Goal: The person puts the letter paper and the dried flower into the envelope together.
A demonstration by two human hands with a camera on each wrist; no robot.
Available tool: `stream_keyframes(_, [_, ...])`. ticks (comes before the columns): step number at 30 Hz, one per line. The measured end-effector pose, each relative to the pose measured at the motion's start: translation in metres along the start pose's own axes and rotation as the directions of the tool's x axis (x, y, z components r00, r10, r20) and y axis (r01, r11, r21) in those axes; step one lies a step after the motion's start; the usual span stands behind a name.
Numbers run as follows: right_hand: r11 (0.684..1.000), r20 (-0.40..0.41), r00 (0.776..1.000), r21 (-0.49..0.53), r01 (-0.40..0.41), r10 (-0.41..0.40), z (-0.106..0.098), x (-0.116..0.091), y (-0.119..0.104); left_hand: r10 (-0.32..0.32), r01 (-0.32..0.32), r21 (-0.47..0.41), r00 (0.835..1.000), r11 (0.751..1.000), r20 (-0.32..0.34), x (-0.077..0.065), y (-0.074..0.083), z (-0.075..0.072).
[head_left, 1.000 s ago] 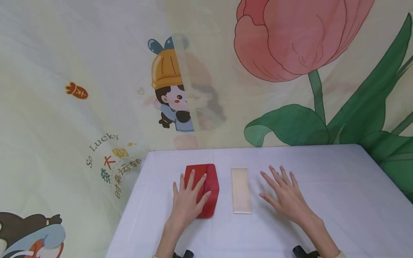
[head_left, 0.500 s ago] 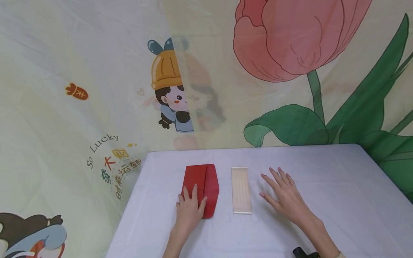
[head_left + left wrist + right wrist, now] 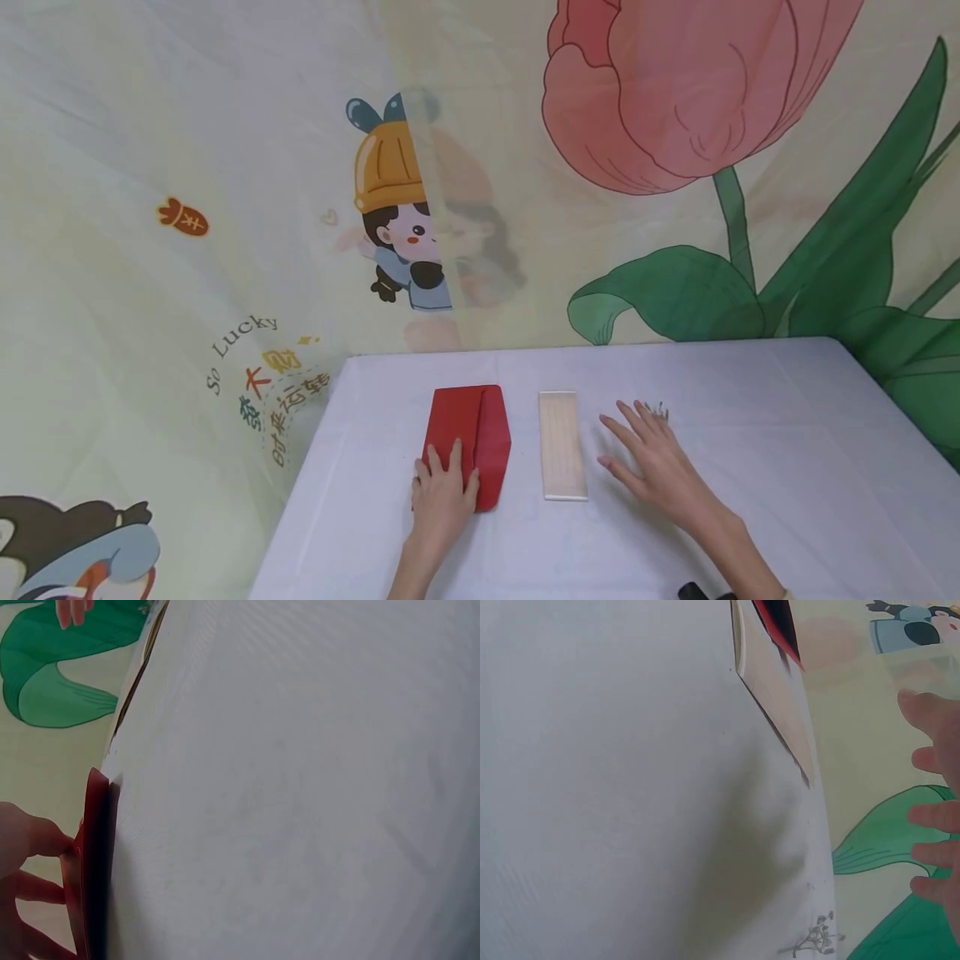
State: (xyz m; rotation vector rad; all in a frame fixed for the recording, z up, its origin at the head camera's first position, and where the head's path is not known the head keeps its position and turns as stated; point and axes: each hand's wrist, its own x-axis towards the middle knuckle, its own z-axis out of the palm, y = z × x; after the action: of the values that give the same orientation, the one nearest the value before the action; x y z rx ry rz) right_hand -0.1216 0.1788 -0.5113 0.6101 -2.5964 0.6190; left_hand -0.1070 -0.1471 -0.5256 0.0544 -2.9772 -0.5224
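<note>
A red envelope (image 3: 459,417) lies on the white-covered table, its flap on the right side. My left hand (image 3: 444,493) rests over its near end, fingers pointing away and thumb toward the flap. In the left wrist view, the fingers (image 3: 41,889) touch the face of the envelope (image 3: 94,847), which appears edge-on. To its right lies a pale beige rectangle (image 3: 562,446) with faint lengthwise lines. My right hand (image 3: 654,467) hovers right of that rectangle, fingers spread, holding nothing. Its shadow falls on the cloth in the right wrist view.
Just beyond my right fingers lies a small greyish sprig (image 3: 817,937), partly hidden by the hand in the head view. The white tablecloth (image 3: 787,433) reaches a back edge against a printed curtain (image 3: 495,167) with a tulip and cartoon figures.
My left hand has slid back from the middle of the envelope to its near end, its fingers closer together. The right hand has shifted slightly nearer and left, showing the sprig behind it.
</note>
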Motion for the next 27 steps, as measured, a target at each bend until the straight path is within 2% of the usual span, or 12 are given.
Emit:
stream_keyframes(7, [0.998,-0.029,0.997,0.015,0.068,-0.068,0.011,0.000,-0.002,-0.003,0.003,-0.002,1.000,1.000,-0.012,0.000,-0.001,0.004])
stream_keyframes(20, [0.985,-0.031,0.987,0.064,0.161,-0.159,0.035,0.006,-0.018,-0.015,0.015,-0.014,1.000,1.000,-0.024,0.002,-0.003,0.003])
stream_keyframes(27, [0.987,0.055,0.991,0.107,0.118,-0.124,0.044,0.013,-0.033,-0.026,0.026,-0.001,1.000,1.000,0.001,0.003,-0.002,0.002])
